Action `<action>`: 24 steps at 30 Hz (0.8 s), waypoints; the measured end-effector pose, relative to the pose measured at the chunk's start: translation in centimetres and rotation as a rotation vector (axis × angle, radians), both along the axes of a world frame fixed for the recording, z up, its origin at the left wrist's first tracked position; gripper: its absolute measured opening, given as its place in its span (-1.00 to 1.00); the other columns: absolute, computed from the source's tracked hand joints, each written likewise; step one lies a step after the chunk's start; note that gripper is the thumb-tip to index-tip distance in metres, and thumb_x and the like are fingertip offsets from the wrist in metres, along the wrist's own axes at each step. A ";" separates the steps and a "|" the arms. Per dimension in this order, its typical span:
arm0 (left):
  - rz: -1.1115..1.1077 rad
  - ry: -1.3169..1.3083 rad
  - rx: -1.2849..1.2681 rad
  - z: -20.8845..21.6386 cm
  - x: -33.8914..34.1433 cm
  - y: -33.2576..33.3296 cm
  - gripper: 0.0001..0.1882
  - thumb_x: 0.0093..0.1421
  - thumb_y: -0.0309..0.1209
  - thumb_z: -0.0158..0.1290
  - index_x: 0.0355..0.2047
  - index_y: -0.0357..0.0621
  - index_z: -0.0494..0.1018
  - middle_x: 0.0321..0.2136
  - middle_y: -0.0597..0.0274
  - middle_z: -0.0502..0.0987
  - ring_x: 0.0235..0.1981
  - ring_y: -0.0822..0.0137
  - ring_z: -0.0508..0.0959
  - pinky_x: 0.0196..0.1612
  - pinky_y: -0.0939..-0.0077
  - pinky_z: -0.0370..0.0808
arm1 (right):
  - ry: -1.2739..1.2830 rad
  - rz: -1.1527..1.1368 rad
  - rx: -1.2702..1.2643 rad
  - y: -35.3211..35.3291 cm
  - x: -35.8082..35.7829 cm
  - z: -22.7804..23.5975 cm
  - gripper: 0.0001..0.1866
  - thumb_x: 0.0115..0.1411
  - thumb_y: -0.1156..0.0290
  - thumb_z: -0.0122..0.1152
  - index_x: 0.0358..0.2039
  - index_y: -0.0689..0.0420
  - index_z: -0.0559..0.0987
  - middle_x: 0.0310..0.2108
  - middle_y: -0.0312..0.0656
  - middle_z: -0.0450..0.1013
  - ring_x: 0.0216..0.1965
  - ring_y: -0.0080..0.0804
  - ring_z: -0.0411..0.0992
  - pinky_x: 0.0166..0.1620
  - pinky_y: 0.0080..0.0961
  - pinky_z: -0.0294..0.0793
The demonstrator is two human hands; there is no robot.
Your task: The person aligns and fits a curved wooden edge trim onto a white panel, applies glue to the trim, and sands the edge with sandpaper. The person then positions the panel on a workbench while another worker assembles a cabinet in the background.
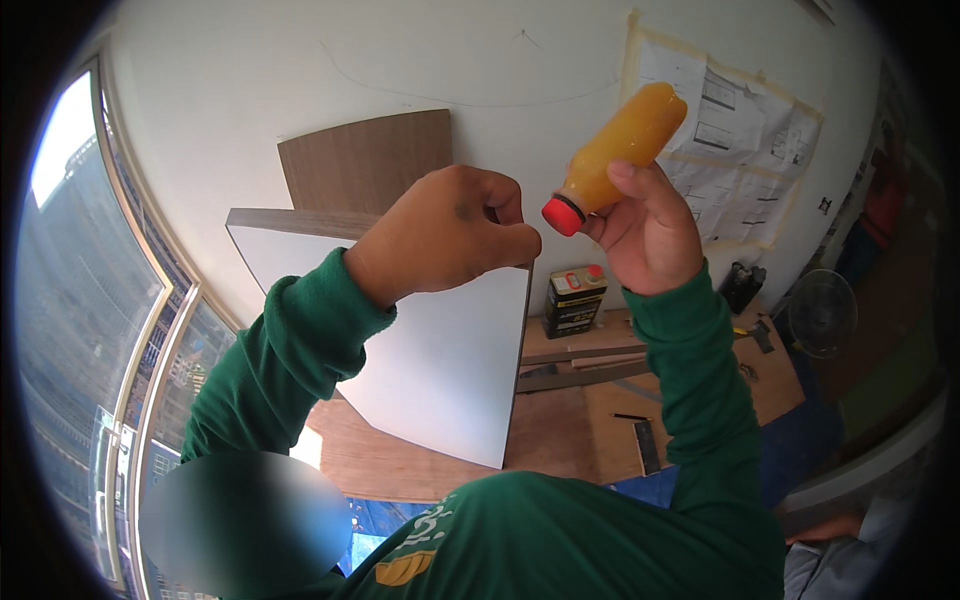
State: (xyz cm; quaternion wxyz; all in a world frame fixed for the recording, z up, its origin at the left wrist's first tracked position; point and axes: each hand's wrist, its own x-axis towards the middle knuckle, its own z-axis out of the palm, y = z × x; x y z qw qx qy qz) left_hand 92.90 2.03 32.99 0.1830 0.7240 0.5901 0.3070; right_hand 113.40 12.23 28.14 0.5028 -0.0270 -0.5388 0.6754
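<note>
My right hand (655, 225) is wrapped round a clear bottle of orange liquid (632, 130). The bottle is tilted, its red cap (564, 214) pointing down and left. To the left of the cap, close but apart from it, my left hand (450, 235) is closed with its fingers curled in. Whatever those fingers may hold is hidden. Behind and below my left hand a white panel with a wood-grain edge (430, 350) leans upright, partly covered by that hand and forearm.
A curved brown board (370, 160) leans on the wall. A dark rectangular can (575, 302) with a red cap, wood strips (580, 375) and a hammer (760, 335) lie about the wooden work surface (560, 430). Taped drawings (740, 140) hang at right. Another person's hand (830, 528) shows bottom right.
</note>
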 end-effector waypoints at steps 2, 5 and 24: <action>0.010 -0.007 -0.009 -0.2 -0.1 -0.3 -0.80 0.11 -0.37 0.24 -0.50 -0.26 0.54 -0.57 0.31 0.52 -0.50 0.51 0.45 -0.43 0.53 0.39 | -0.015 -0.004 0.019 -0.3 -0.1 0.3 -0.62 0.28 0.29 0.22 0.04 0.12 0.40 -0.11 -0.16 0.50 -0.10 -0.31 0.54 -0.09 -0.24 0.62; -0.034 -0.054 0.083 -0.6 -0.1 -0.7 -0.71 0.04 -0.27 0.25 -0.52 -0.30 0.53 -0.68 0.23 0.45 -0.66 0.42 0.42 -0.55 0.48 0.40 | -0.074 0.002 0.004 -0.5 -0.3 0.7 -0.55 0.34 0.17 0.18 0.08 0.22 0.40 -0.04 -0.01 0.53 -0.14 -0.26 0.59 -0.14 -0.42 0.58; -0.020 0.024 0.056 -0.6 0.0 -1.8 -0.84 0.18 -0.41 0.19 -0.40 -0.28 0.58 -0.44 0.22 0.64 -0.33 0.43 0.59 -0.19 0.50 0.51 | -0.172 -0.002 0.063 -1.3 -1.2 2.1 -0.61 0.36 0.11 0.20 -0.02 0.17 0.48 -0.16 -0.13 0.56 -0.27 -0.39 0.57 -0.26 -0.44 0.58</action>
